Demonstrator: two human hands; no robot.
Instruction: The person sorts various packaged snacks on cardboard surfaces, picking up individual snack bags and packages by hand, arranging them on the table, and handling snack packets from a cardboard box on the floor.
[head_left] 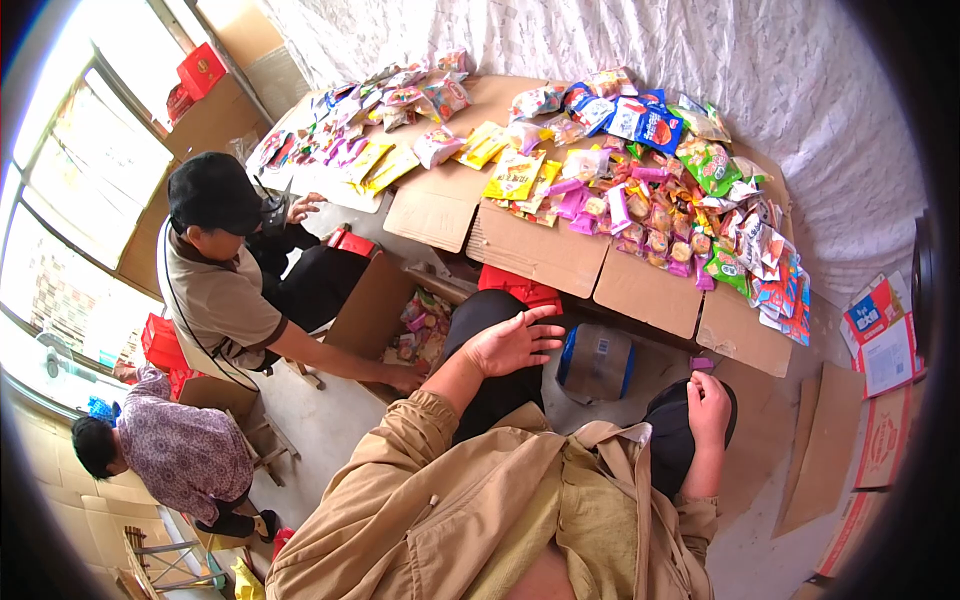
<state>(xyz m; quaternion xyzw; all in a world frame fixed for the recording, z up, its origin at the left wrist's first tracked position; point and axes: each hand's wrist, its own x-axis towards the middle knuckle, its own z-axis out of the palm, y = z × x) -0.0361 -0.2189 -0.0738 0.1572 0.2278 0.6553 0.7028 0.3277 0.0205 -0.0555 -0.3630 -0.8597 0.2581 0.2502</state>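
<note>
I see my left hand (512,342) lying flat and wide open on my left knee (490,330), holding nothing. My right hand (708,397) is curled on my right knee (672,425), also holding nothing. Just past my knees is a table (540,250) made of cardboard. Many bright snack packs (650,200) lie on top of it. Left of the table, a person in a black cap (212,190) reaches a hand into an open cardboard box (370,310).
</note>
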